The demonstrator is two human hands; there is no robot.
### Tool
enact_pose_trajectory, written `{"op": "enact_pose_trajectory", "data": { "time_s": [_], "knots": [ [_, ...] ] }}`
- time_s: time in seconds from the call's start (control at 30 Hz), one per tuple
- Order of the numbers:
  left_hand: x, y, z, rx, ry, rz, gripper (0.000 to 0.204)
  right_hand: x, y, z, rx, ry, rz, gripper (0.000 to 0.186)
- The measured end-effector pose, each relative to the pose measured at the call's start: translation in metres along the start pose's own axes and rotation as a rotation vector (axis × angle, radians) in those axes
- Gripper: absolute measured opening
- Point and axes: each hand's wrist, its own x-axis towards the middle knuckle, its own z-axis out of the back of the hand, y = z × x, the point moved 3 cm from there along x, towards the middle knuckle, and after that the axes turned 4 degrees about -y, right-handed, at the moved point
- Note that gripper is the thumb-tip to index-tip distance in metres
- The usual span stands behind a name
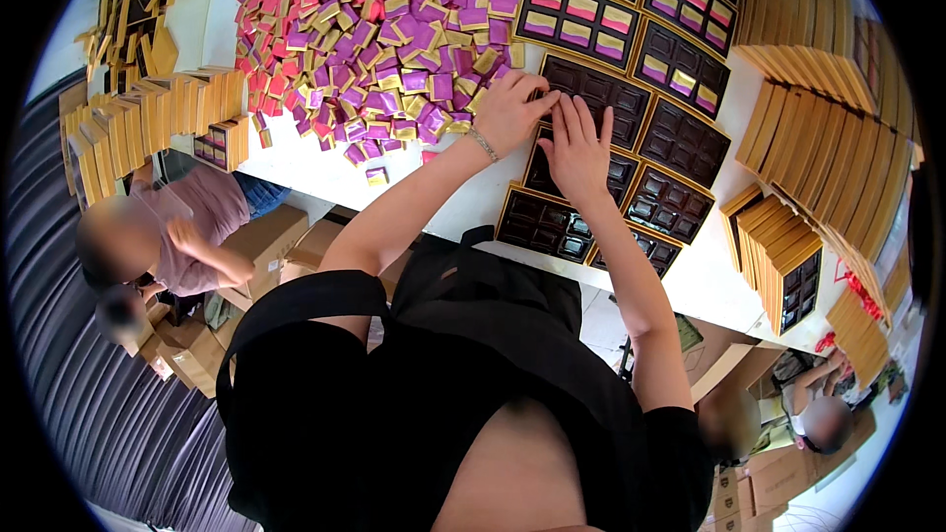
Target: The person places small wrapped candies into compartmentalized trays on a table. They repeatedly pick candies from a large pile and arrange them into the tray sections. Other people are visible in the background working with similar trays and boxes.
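Both my hands are at a shallow gold-edged box with a dark brown moulded tray in it. My left hand is at the tray's left edge, its fingers bent and closed on the dark rim; the fingertips are partly hidden. Just to the right, my right hand lies palm down with its fingers stretched out over the tray's lower edge. More boxes with bare dark trays lie in rows below and to the right. Farther up, filled boxes hold pink, purple and gold wrapped pieces. Another box is partly filled.
A large pile of small wrapped pieces covers the white table to the left. Gold-edged boxes stand in rows at the right and left. Other people work near cardboard cartons.
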Motion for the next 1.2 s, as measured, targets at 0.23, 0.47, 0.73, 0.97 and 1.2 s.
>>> {"op": "enact_pose_trajectory", "data": {
  "time_s": [0.23, 0.47, 0.73, 0.97, 1.2],
  "knots": [
    [0.034, 0.086, 0.053, 0.298, -0.066, 0.136, 0.024, 0.035, 0.013, 0.011, 0.045, -0.185, 0.039, 0.03],
    [0.061, 0.134, 0.048, 0.331, 0.169, 0.229, 0.024, 0.181, 0.019, -0.025, -0.175, -0.339, 0.121, 0.026],
    [0.036, 0.145, 0.052, -0.698, -0.04, 0.801, 0.018, 0.15, -0.004, -0.004, 0.53, -0.19, -0.267, 0.03],
    [0.036, 0.01, 0.018, -0.405, 0.323, 0.4, 0.022, 0.005, -0.076, 0.038, 0.523, -0.235, -0.753, 0.017],
    [0.033, -0.018, -0.001, -0.675, 0.296, 0.513, 0.023, -0.005, -0.029, 0.025, 1.422, -0.107, -0.762, 0.025]
  ]
}}
